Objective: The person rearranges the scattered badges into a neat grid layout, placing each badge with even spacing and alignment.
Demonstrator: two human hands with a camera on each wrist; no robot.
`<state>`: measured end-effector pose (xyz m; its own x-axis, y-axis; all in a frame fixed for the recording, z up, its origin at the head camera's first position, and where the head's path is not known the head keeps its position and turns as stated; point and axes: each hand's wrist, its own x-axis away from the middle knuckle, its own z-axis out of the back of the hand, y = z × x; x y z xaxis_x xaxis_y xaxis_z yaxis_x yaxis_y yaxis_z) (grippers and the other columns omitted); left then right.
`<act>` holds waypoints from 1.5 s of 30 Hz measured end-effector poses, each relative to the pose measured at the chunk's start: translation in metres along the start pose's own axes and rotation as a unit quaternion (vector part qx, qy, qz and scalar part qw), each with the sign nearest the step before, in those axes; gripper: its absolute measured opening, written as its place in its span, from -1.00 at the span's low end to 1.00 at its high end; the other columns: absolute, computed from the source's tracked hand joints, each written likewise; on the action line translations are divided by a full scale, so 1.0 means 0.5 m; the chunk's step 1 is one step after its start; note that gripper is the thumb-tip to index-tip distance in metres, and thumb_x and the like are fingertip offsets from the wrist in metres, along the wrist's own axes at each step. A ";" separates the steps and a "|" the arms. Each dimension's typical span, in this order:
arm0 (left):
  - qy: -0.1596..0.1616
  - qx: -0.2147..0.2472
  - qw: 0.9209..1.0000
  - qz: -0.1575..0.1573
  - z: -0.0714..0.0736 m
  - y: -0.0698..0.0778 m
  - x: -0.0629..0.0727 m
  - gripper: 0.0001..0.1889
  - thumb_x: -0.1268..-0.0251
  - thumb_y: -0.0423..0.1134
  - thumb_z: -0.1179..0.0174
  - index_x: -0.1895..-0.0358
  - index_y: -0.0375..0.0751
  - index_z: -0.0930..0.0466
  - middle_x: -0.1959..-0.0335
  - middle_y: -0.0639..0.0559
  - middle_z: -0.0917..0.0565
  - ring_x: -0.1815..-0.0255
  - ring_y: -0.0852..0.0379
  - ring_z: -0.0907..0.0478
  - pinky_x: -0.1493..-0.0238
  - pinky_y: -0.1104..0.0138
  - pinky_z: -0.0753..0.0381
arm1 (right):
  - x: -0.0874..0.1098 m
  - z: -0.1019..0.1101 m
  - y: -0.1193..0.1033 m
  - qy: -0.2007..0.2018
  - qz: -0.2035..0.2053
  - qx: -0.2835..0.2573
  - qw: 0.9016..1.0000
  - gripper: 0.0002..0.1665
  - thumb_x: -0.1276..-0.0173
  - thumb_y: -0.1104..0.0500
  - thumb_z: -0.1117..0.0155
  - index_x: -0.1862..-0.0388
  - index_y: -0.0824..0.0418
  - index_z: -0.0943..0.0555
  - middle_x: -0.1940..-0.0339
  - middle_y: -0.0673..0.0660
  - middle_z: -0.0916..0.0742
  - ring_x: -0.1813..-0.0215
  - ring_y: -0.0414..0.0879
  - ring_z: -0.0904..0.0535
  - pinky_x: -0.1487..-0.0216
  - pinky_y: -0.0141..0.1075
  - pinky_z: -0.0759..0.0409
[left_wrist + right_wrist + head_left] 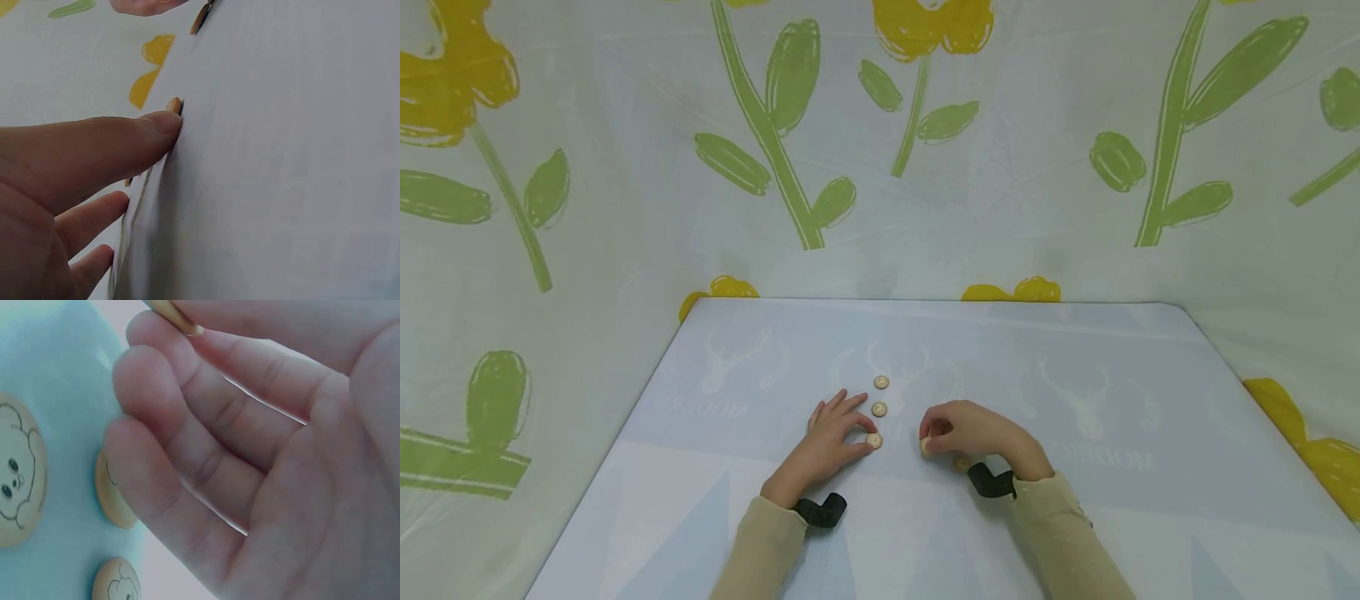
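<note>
A small round wooden disc [874,441] lies at the near end of a short column on the table. My left hand [827,440] pinches it between thumb and index finger, the other fingers spread; the thumb [164,122] rests on its edge in the left wrist view. Two more wooden discs, a middle one [879,409] and a far one [882,382], lie beyond it. To the right, my right hand [973,429] pinches another wooden disc [926,447] at its fingertips, seen edge-on in the right wrist view. One further disc [962,463] lies under the right wrist.
In the right wrist view, a large-looking disc [19,472] shows a line-drawn cartoon animal face. The pale table [1112,533] carries faint deer-head prints. Behind it hangs a flower-patterned curtain [1000,208]. Both wrists wear black camera mounts [823,511] under beige sleeves.
</note>
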<state>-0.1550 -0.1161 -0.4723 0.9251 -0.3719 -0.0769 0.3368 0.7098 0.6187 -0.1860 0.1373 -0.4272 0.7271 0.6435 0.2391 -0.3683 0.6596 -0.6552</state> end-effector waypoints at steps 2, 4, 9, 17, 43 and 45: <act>0.000 -0.002 1.000 0.001 -0.001 -0.001 0.000 -0.87 -0.04 -0.11 -0.25 0.32 0.14 -0.53 -0.31 0.02 -0.22 -0.38 -0.08 0.14 -0.24 -0.09 0.30 | -0.001 0.000 0.005 0.008 -0.006 -0.005 1.000 -0.95 -0.16 0.07 -0.24 0.37 -0.07 -0.55 0.49 -0.12 -0.58 0.38 -0.20 -0.46 0.32 -0.30 -0.44; 0.001 -0.004 1.000 0.001 -0.001 -0.001 -0.001 -0.87 -0.04 -0.12 -0.26 0.32 0.15 -0.53 -0.31 0.02 -0.22 -0.38 -0.07 0.14 -0.24 -0.09 0.30 | -0.003 0.001 0.009 0.017 -0.012 -0.013 1.000 -0.94 -0.16 0.05 -0.24 0.36 -0.08 -0.55 0.47 -0.13 -0.59 0.38 -0.19 -0.47 0.30 -0.29 -0.44; 0.001 -0.003 1.000 0.000 -0.002 -0.002 -0.001 -0.87 -0.03 -0.13 -0.26 0.33 0.15 -0.53 -0.31 0.02 -0.22 -0.38 -0.07 0.14 -0.24 -0.07 0.30 | -0.004 0.005 0.015 0.043 -0.025 -0.031 0.998 -0.94 -0.17 0.02 -0.23 0.35 -0.10 -0.55 0.46 -0.13 -0.61 0.40 -0.18 -0.49 0.34 -0.28 -0.45; 0.003 -0.003 1.000 -0.005 -0.002 -0.004 -0.001 -0.86 -0.03 -0.13 -0.27 0.33 0.14 -0.53 -0.31 0.02 -0.23 -0.38 -0.07 0.13 -0.24 -0.07 0.29 | -0.003 0.009 0.026 0.103 -0.050 -0.060 0.992 -0.92 -0.20 0.01 -0.20 0.31 -0.11 -0.54 0.44 -0.09 -0.60 0.40 -0.14 -0.49 0.44 -0.25 -0.44; 0.000 0.007 1.000 -0.012 0.001 -0.003 0.001 -0.86 -0.05 -0.12 -0.25 0.31 0.13 -0.53 -0.32 0.03 -0.21 -0.39 -0.07 0.15 -0.23 -0.08 0.31 | -0.014 0.006 0.070 0.145 -0.111 -0.129 0.975 -0.83 -0.21 0.08 -0.21 0.19 -0.05 -0.56 0.33 -0.04 -0.61 0.24 -0.11 -0.46 0.16 -0.21 -0.38; -0.002 0.004 1.000 -0.011 0.002 -0.003 0.001 -0.87 -0.05 -0.12 -0.25 0.30 0.14 -0.53 -0.32 0.04 -0.20 -0.39 -0.06 0.15 -0.24 -0.07 0.31 | -0.016 0.005 0.072 0.146 -0.114 -0.135 0.973 -0.83 -0.21 0.08 -0.21 0.19 -0.05 -0.57 0.33 -0.03 -0.61 0.25 -0.11 -0.46 0.16 -0.21 -0.38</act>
<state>-0.1552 -0.1180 -0.4726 0.9166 -0.3900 -0.0884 0.3563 0.6961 0.6232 -0.2064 0.1570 -0.4509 0.9201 0.3291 0.2123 -0.0417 0.6212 -0.7826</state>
